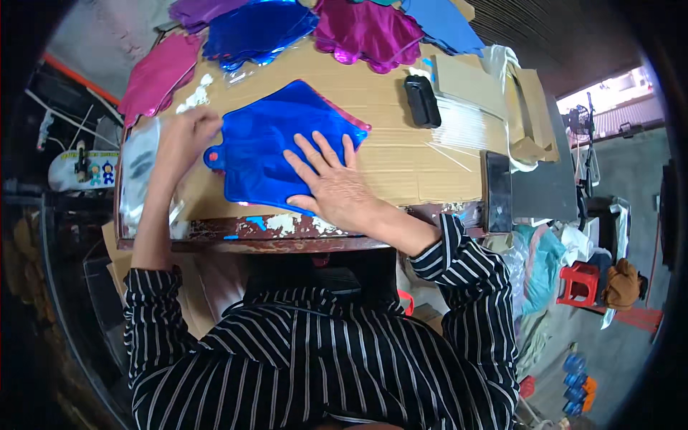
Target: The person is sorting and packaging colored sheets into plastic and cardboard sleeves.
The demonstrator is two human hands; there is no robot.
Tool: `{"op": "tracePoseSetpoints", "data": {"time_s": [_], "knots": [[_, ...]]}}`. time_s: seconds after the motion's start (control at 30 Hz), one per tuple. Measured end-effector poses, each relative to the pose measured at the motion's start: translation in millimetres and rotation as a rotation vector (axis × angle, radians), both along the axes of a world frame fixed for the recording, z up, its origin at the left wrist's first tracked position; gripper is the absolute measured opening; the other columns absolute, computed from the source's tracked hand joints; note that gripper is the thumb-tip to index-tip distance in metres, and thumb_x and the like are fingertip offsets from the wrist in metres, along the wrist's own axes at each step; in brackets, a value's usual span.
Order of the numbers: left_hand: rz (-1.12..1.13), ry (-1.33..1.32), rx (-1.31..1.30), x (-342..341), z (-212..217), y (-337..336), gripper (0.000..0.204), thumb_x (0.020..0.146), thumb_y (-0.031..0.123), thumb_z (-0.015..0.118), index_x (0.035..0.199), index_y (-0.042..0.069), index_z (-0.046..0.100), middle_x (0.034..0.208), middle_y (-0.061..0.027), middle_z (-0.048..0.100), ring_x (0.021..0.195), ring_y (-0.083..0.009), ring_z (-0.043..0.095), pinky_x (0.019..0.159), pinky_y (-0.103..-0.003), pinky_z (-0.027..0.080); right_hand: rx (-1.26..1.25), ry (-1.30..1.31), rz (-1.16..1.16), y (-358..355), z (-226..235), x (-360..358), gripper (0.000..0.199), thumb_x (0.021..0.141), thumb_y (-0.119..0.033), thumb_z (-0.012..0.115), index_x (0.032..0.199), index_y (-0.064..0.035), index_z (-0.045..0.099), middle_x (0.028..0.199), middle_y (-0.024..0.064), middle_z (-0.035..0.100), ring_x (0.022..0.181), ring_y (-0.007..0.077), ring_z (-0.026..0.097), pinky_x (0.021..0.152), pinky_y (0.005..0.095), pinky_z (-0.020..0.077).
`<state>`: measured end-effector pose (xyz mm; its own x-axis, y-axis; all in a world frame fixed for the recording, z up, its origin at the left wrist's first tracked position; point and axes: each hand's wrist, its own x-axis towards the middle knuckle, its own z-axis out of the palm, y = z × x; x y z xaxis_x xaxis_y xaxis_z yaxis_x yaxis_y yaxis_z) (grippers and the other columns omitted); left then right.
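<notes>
Blue foil piece (259, 154), one, under right hand (338, 190); one black tray (422, 102).

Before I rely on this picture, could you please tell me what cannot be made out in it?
In the head view:
- Blue foil sheet: the part under the right hand is covered by it.
- Pink layer: mostly hidden by the blue foil sheet above.
- Left hand: its curled fingers hide whether it pinches anything.
- Purple sheets: cut off by the upper edge.

Foil sheet (258, 143) lies left of the tray (422, 102).
</notes>
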<state>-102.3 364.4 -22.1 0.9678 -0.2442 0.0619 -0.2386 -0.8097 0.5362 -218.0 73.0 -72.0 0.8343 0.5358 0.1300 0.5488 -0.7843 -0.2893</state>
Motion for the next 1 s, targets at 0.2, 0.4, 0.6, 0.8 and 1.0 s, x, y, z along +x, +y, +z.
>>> {"op": "tracePoseSetpoints", "data": {"time_s": [0.2,0.4,0.6,0.8,1.0], "knots": [[-0.486,-0.658,0.122,95,2,-142,0.025,0.086,0.017,0.066,0.108,0.007,0.074,0.113,-0.0124,0.071,0.105,-0.0327,0.067,0.087,-0.042,0.056,0.033,0.030,-0.002,3,6,1,0.076,0.096,-0.056,0.054,0.155,-0.0118,0.036,0.163,0.0167,0.025,0.151,0.0395,0.020,0.117,0.0681,0.0104],[-0.641,-0.782,0.268,150,-32,-236,0.027,0.085,0.014,0.064,0.109,0.008,0.074,0.111,-0.0121,0.071,0.104,-0.0288,0.069,0.085,-0.041,0.058,0.089,0.091,0.033,-6,7,2,0.076,0.096,-0.055,0.055,0.154,-0.0099,0.038,0.162,0.0173,0.028,0.151,0.0385,0.021,0.117,0.0676,0.0093],[-0.628,-0.721,0.232,158,-46,-243,0.022,0.080,0.014,0.073,0.101,0.009,0.077,0.099,-0.0111,0.074,0.091,-0.0279,0.072,0.078,-0.039,0.059,0.119,0.092,0.062,-38,55,0,0.075,0.095,-0.053,0.058,0.152,-0.0081,0.039,0.160,0.0175,0.031,0.151,0.0371,0.024,0.117,0.0676,0.0089],[-0.346,-0.341,-0.197,168,-36,-242,0.019,0.077,0.023,0.083,0.086,0.008,0.079,0.083,-0.0098,0.075,0.071,-0.0216,0.072,0.067,-0.034,0.056,0.084,-0.027,-0.004,-94,72,28,0.073,0.095,-0.048,0.061,0.150,-0.0059,0.040,0.155,0.0198,0.041,0.145,0.0365,0.037,0.119,0.0622,0.0180],[-0.248,-0.023,-0.251,190,-28,-235,0.025,0.078,0.026,0.087,0.084,0.004,0.078,0.078,-0.0035,0.074,0.068,-0.0074,0.065,0.062,-0.026,0.050,0.040,-0.179,-0.203,-140,65,95,0.067,0.098,-0.044,0.059,0.147,-0.0015,0.042,0.146,0.0220,0.051,0.140,0.0380,0.044,0.117,0.0509,0.0317]]}}
